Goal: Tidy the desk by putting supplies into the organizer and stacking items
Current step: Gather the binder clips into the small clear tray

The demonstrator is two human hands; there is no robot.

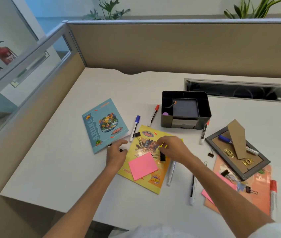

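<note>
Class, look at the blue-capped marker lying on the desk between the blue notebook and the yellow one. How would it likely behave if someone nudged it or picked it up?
The blue-capped marker is a slim round barrel lying flat on the smooth desk, so a sideways nudge would probably roll it. It looks rigid and light, likely easy to lift with two fingers. Its glossy body may be slightly slippery.

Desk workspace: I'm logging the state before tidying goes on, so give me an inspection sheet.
Surface: white desk, open cable slot at the back.
Job's things: black organizer nearly empty; blue notebook, yellow notebook and orange notebook lie unstacked; markers scattered, among them a blue marker and a red marker.
Clutter: pink sticky pad, binder clip, picture frame face down.
Grippers: left hand at the blue notebook's corner; right hand pinches something yellow.
Cables: dim loops inside the slot.
Surroundings: tan partition, plants, fire extinguisher.
</note>
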